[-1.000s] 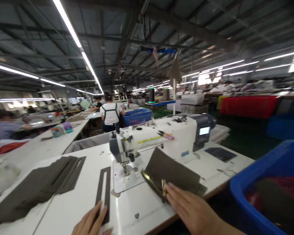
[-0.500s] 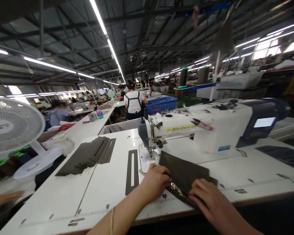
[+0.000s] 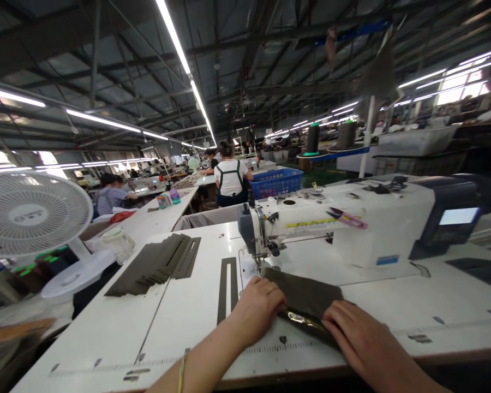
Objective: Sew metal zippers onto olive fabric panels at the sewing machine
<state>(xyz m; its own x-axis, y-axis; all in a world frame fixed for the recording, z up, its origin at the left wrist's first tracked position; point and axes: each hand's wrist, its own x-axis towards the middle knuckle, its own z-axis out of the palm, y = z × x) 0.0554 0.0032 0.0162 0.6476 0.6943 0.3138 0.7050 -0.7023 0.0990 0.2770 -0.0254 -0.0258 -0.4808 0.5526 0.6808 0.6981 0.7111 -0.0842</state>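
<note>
A dark olive fabric panel (image 3: 306, 289) lies on the white sewing table, its far left corner by the presser foot of the sewing machine (image 3: 262, 256). Along its near edge runs a zipper with a gold metal pull (image 3: 298, 317). My left hand (image 3: 262, 305) grips the panel's left side, fingers curled over the edge beside the pull. On the right, my right hand (image 3: 352, 330) is closed on the zipper edge; its fingertips are partly hidden. Just left of my left hand lies a flat slotted strip (image 3: 226, 289) of the same dark colour.
A fanned stack of dark slotted pieces (image 3: 155, 262) lies left on the table (image 3: 180, 322). A white fan (image 3: 33, 215) stands far left. Pink-handled thread snips (image 3: 349, 219) rest on the machine. Behind are a blue crate (image 3: 276, 183), thread cones (image 3: 313, 139) and several people.
The camera view has shifted slightly, so the scene sits a little further right. Both hands keep hold of the panel, and its zipper edge now lies more level in view.
</note>
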